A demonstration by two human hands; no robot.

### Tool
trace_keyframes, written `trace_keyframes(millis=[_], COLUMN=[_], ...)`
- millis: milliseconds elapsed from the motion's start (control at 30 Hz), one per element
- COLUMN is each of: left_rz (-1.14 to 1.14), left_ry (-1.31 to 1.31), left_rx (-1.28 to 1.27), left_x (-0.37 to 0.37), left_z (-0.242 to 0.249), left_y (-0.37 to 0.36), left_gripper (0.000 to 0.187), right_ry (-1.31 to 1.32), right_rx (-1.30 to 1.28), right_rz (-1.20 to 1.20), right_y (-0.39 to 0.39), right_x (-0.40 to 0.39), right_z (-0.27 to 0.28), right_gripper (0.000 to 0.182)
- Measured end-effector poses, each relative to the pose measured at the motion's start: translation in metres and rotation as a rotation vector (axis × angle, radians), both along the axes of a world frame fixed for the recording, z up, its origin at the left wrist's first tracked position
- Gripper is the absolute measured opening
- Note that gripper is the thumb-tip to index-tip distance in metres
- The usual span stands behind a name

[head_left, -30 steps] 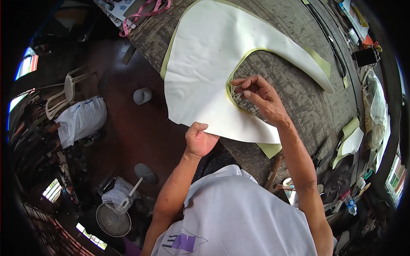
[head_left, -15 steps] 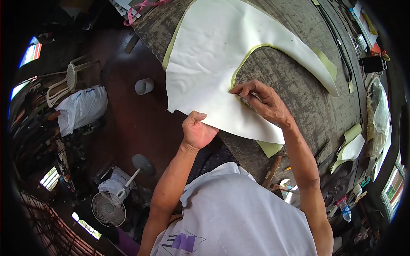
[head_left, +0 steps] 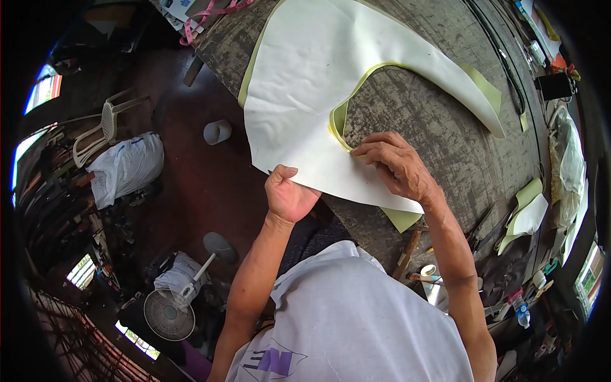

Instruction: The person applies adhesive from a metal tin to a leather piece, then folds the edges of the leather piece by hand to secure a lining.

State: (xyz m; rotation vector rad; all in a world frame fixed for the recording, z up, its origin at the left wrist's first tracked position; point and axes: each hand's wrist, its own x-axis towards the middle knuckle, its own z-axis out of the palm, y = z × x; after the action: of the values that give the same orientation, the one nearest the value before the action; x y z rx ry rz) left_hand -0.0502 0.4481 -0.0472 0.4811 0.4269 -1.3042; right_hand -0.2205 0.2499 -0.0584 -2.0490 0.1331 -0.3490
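A large curved piece of white sheet material (head_left: 312, 70) lies on the dark worn table, with a yellow-green layer (head_left: 340, 118) showing along its inner curved edge. My left hand (head_left: 289, 197) grips the near edge of the white sheet, thumb on top and fingers hidden underneath. At the bottom of the inner curve, my right hand (head_left: 394, 162) has its fingertips pinched together at the edge. Just past those fingertips the rim stands up a little from the table. Under the near right corner a yellow-green piece (head_left: 401, 219) sticks out.
On the table's right side lie folded green-and-white scraps (head_left: 525, 213), and a hammer-like wooden handle (head_left: 407, 251) is close to my body. A pink measuring tape (head_left: 207, 16) hangs at the far left corner. A fan (head_left: 168, 314) and a white chair (head_left: 105, 130) stand to the left.
My right hand has slid a little nearer and to the right along the inner curve. More of the yellow-green underside shows there. My left hand keeps its hold, shifted slightly left.
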Motion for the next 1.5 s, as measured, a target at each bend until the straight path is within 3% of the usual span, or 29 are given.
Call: trace_keyframes(millis=[167,267,467,667,867,1000,1100,1400,1500], left_rz=[0.038,0.022,0.003,0.018,0.018,-0.003,-0.034,-0.034,-0.02], left_ry=[0.043,0.038,0.025,0.041,0.003,0.005,0.021,0.018,0.037], left_rx=[-0.049,-0.064,0.004,0.024,0.034,0.017,0.003,0.001,-0.015], left_x=[-0.002,-0.001,0.003,0.001,0.003,0.007,0.007,0.005,0.007], left_z=[-0.005,-0.003,-0.004,-0.009,-0.012,-0.008,-0.007,-0.012,-0.017], left_y=[0.001,-0.001,-0.003,0.002,0.003,-0.001,-0.004,-0.002,0.005], left_gripper=[0.07,0.071,0.068,0.067,0.078,0.079,0.078,0.079,0.078], right_ry=[-0.041,0.004,0.042,0.101,0.008,0.065,0.054,0.029,0.099], right_rx=[0.146,-0.085,-0.274,-0.183,-0.144,-0.434,-0.477,-0.331,-0.32], right_rz=[-0.09,-0.057,0.029,-0.009,-0.109,-0.01,-0.008,-0.207,-0.163], right_y=[0.003,0.006,0.007,0.004,0.017,0.024,0.023,0.038,0.052], right_x=[0.006,0.017,0.001,-0.024,0.002,-0.008,-0.028,-0.015,-0.003], right_z=[0.0,0.01,0.002,-0.003,0.009,0.0,-0.007,0.004,0.005], right_gripper=[0.035,0.036,0.036,0.039,0.035,0.033,0.033,0.038,0.038])
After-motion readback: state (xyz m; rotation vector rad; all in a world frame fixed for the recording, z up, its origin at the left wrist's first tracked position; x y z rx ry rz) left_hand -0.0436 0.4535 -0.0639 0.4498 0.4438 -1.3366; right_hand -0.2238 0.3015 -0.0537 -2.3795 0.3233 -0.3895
